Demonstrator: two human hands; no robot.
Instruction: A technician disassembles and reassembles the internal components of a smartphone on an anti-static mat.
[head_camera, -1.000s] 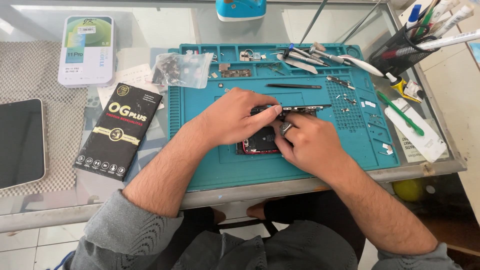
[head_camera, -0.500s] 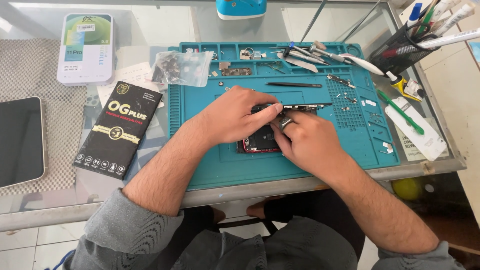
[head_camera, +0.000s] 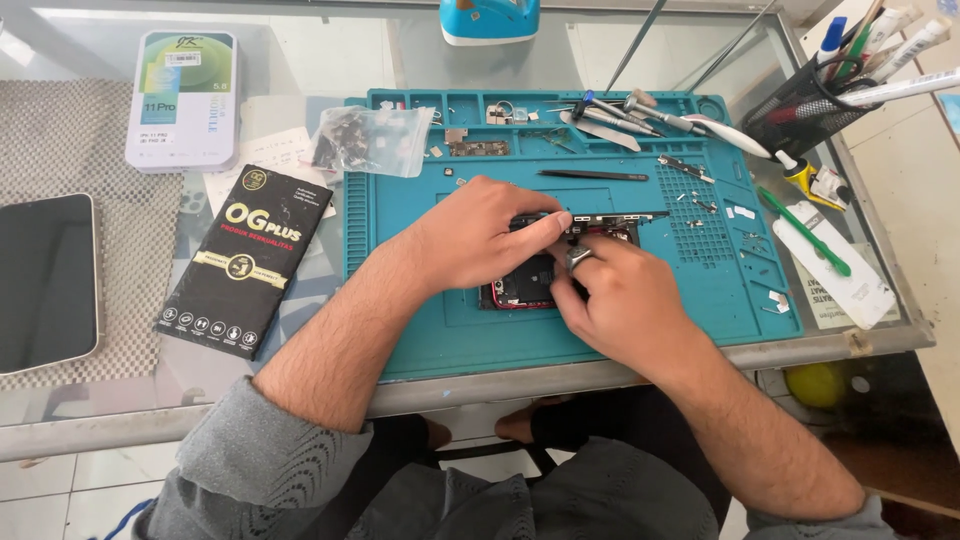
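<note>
Phone: opened red-framed phone (head_camera: 525, 285) lay mid teal repair mat (head_camera: 420, 330) on the glass surface (head_camera: 300, 70).
Left hand (head_camera: 475, 235): fingers pressed on its top edge.
Right hand (head_camera: 620, 300): closed, pinching at the phone's inside.

Left hand (head_camera: 480, 235) and right hand (head_camera: 620, 300) close together, fingers curled (fingertips nearly touching), forearms converging.

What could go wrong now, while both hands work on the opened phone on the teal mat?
1. Tiny loose screws lie unboxed on the teal silicone work mat; a forearm sweep could scatter them.
2. The left hand and right hand cover the opened red-edged phone, so a slip might damage parts inside.
3. The clear plastic bag of parts overhangs the mat's edge.
</note>
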